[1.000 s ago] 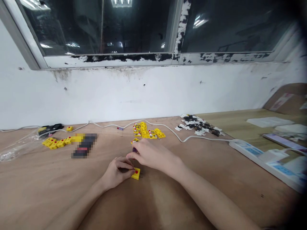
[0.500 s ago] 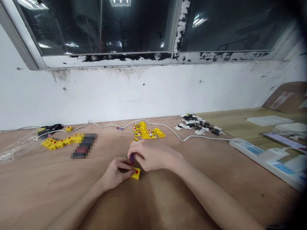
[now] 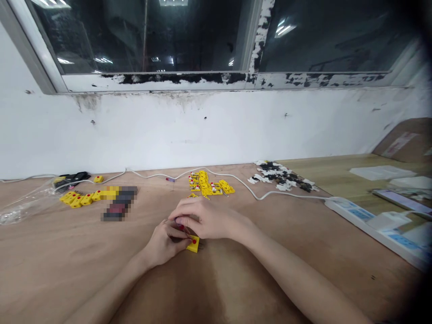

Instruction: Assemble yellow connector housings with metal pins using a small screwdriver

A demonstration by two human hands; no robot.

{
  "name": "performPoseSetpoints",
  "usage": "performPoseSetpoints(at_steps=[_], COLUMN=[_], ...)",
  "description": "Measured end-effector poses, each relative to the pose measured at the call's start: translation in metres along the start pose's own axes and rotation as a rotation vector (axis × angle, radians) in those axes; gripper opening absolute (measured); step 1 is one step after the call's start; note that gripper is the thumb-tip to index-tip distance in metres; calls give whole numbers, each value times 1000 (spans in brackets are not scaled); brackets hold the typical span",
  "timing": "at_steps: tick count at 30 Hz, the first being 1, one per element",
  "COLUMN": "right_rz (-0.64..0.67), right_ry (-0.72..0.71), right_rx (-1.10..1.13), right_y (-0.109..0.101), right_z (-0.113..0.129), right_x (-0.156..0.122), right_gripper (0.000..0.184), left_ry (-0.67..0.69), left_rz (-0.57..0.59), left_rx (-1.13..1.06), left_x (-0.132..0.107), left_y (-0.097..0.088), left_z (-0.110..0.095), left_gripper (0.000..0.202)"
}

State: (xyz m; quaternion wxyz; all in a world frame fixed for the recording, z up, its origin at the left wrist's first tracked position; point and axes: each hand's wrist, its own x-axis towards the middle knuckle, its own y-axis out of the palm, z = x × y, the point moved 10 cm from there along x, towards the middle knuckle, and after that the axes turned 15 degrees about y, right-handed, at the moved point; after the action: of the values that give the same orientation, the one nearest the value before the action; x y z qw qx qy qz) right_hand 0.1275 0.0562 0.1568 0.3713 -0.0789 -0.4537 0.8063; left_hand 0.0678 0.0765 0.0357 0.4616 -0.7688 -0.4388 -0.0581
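Soft indoor light, window reflections [image 3: 103, 60], dark warped edges

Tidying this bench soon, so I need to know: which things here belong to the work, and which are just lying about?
Work: left hand, right hand, yellow block with a red dot between them, small purple piece at the right fingers, yellow blocks heaped ahead, yellow blocks lined up leftward.
Lying about: power strip, white cable, plastic bag, cardboard box.
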Motion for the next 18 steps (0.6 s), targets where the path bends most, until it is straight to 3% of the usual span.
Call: performPoseSetpoints(at_steps=[10,18], right_rz=[-91,-49], right_ry=[172,272], right_rx=[-273,-455], right_y=[-21,-18], right_z=[-21,-10], right_x=[-4,-6], right_gripper=[15,19], left_ry=[-71,-56], left_rz=[-44,-53], left_rx=[16,4], left_x=[-4,-5], left_y=[-1,0], left_z=[6,8], left_gripper=[11,14])
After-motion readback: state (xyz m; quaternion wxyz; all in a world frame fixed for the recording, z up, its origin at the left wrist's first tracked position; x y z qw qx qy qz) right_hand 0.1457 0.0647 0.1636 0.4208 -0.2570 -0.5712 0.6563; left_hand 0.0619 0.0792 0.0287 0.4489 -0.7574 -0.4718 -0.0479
